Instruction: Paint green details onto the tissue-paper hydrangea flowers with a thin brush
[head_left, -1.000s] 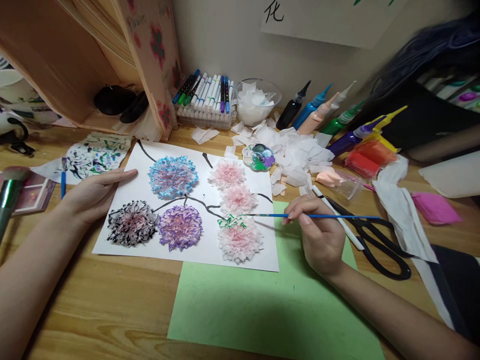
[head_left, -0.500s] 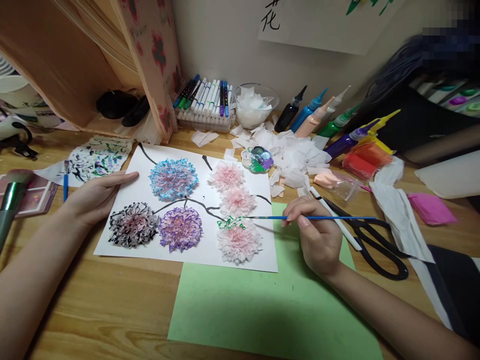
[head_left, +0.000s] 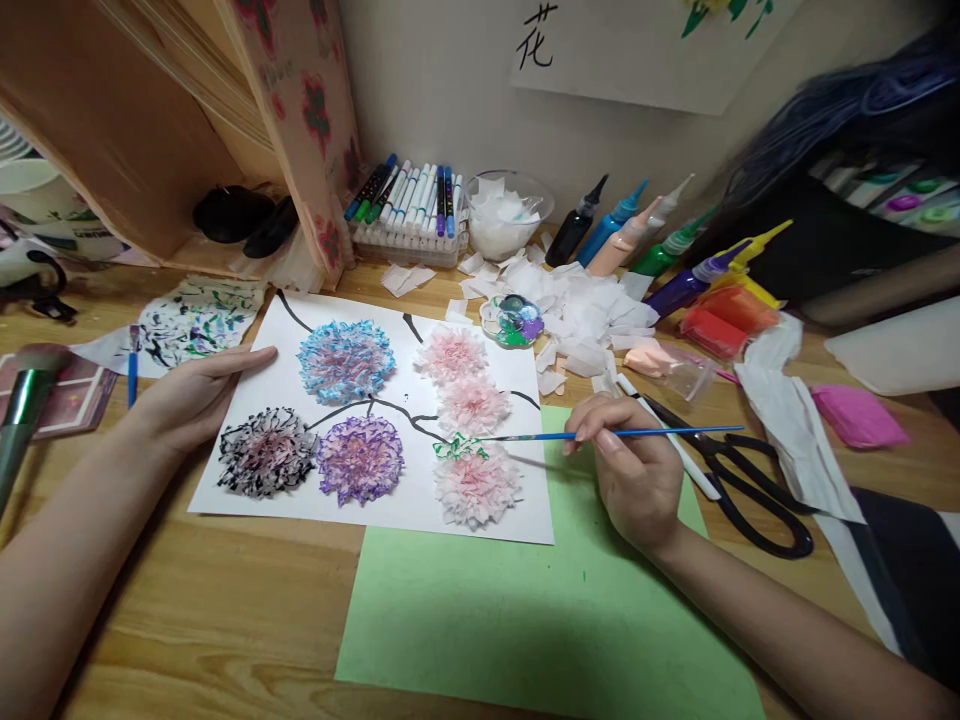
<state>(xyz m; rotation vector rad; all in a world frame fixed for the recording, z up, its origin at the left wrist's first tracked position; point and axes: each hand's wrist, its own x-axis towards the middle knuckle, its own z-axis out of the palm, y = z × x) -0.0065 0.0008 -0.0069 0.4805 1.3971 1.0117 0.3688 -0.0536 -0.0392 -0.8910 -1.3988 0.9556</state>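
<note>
My right hand (head_left: 634, 470) pinches a thin blue paintbrush (head_left: 645, 432), held level. The brush's tip touches the green-edged top of a pale pink paper flower (head_left: 478, 485). With its thumb on top, my left hand (head_left: 202, 400) grips the left edge of a white sheet of paper (head_left: 420, 518); its other fingers are partly hidden. Black painted branches run across this sheet. Also on it are a blue-tipped flower (head_left: 346, 360), a black-tipped one (head_left: 268, 452), a purple-tipped one (head_left: 361, 460) and two more pink flowers (head_left: 472, 402).
Green paper (head_left: 540, 620) lies partly under the sheet. A paint palette (head_left: 512, 321) stands behind it among torn tissue scraps (head_left: 592, 305). Black scissors (head_left: 757, 500) and a white pen (head_left: 671, 440) lie right. Paint bottles (head_left: 619, 215), a glass bowl (head_left: 506, 225) and markers (head_left: 412, 195) line the back.
The brush has shifted very slightly at the flower's top edge, where the green looks a little more spread to the left. My left hand has stayed put.
</note>
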